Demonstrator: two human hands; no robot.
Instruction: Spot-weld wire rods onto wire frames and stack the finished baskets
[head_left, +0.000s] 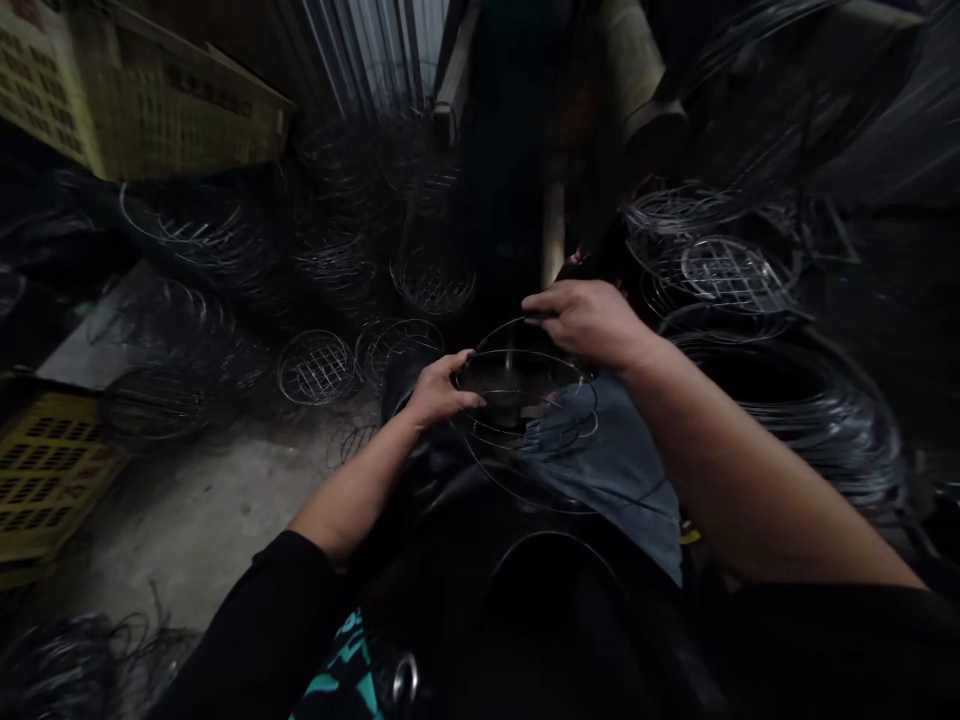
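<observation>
A round wire frame (525,420), made of several thin rings, rests over my lap on a grey cloth (615,470). My left hand (439,390) is closed on the left side of its upper ring. My right hand (589,320) is closed in a pinch on the far edge of the same ring. A dark upright post (553,245) stands just behind the frame.
Several finished round wire baskets (315,368) lie on the concrete floor ahead and to the left. Coils of wire (810,410) are piled at the right. A yellow plastic crate (45,480) sits at the left edge, another crate (142,100) above.
</observation>
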